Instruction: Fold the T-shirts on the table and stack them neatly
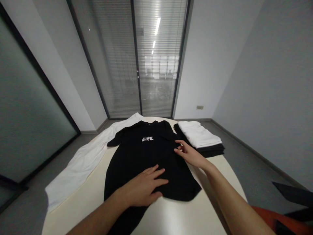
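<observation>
A black T-shirt (137, 156) with white "LIFE" lettering lies on the table, its collar at the far end. Its lower left part runs under my left forearm toward the near edge. My left hand (146, 186) rests palm down on the lower part of the shirt, fingers spread. By the shirt's right side, near the sleeve, is my right hand (187, 154), its thumb and forefinger apart and the other fingers slightly curled. Nothing shows between its fingertips; whether they touch the cloth I cannot tell.
White clothing (85, 156) stretches along the left edge of the pale round table (181, 215). At the right stands a stack of folded clothes, a white one (199, 134) on top of black ones (211, 150). Something orange and black (281, 217) is at the lower right.
</observation>
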